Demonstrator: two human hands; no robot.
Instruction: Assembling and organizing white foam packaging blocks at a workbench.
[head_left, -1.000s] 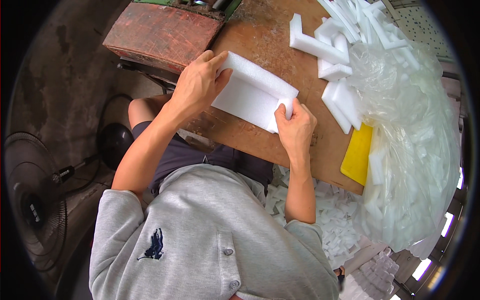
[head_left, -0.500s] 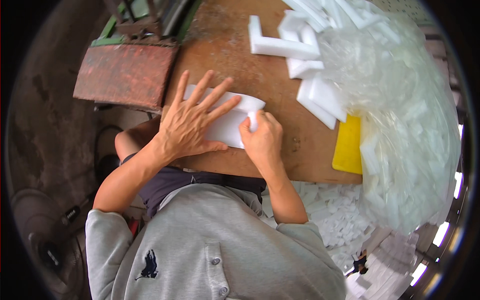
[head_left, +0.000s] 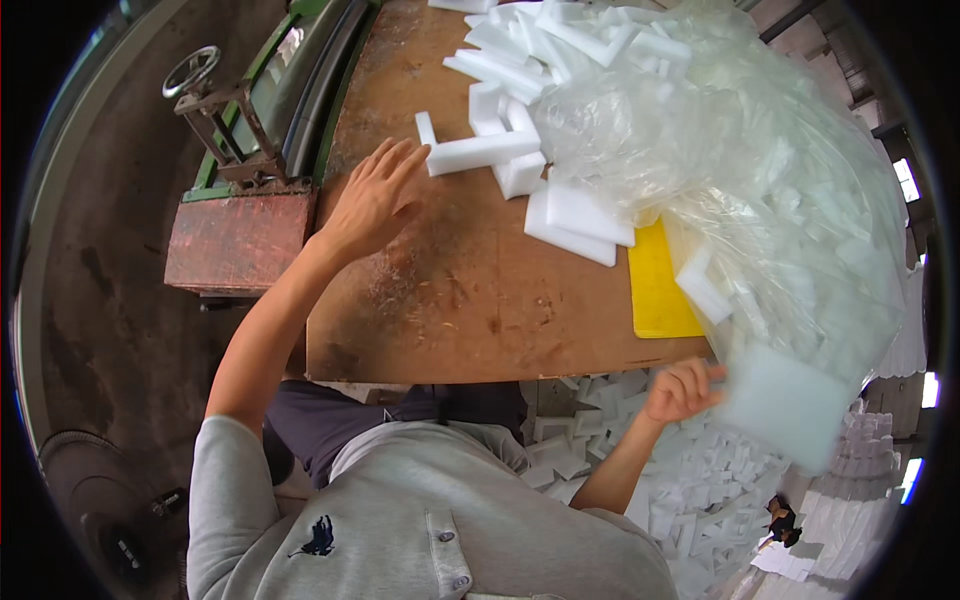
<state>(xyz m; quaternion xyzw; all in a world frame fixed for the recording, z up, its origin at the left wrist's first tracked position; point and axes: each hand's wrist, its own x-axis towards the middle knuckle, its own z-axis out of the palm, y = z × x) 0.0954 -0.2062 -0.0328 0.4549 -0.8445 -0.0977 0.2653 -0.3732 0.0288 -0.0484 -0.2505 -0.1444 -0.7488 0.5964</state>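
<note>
Workshop setting, brown wooden worktop [head_left: 460,300] scuffed and bare in the middle, dark concrete floor [head_left: 110,290] to the person's left. Right hand [head_left: 680,392] is off the near right edge of the worktop, holding a flat white foam slab [head_left: 785,405]; slab is motion-blurred. Thumb and fingers [head_left: 700,375] pinch the slab's left edge, so the slab sticks out to the right of the fingers, over the floor scraps and below the plastic bag. Left hand [head_left: 372,198] lies flat on the worktop, fingers spread wide, holding nothing; fingertips just beside an L-shaped white foam piece [head_left: 478,150], cannot tell if they touch it. More foam pieces [head_left: 572,222] piled just beyond, right of the left hand. Big clear plastic bag [head_left: 760,190] full of foam pieces covers the right part of the worktop. Yellow flat board [head_left: 660,290] lies under the bag's edge, near the right end. White foam offcuts [head_left: 690,490] litter the floor below the right hand. Rusty red metal box [head_left: 240,245] touching the worktop's left side, green machine with handwheel [head_left: 192,68] behind it. Grey sweatshirt [head_left: 400,520] at bottom.
</note>
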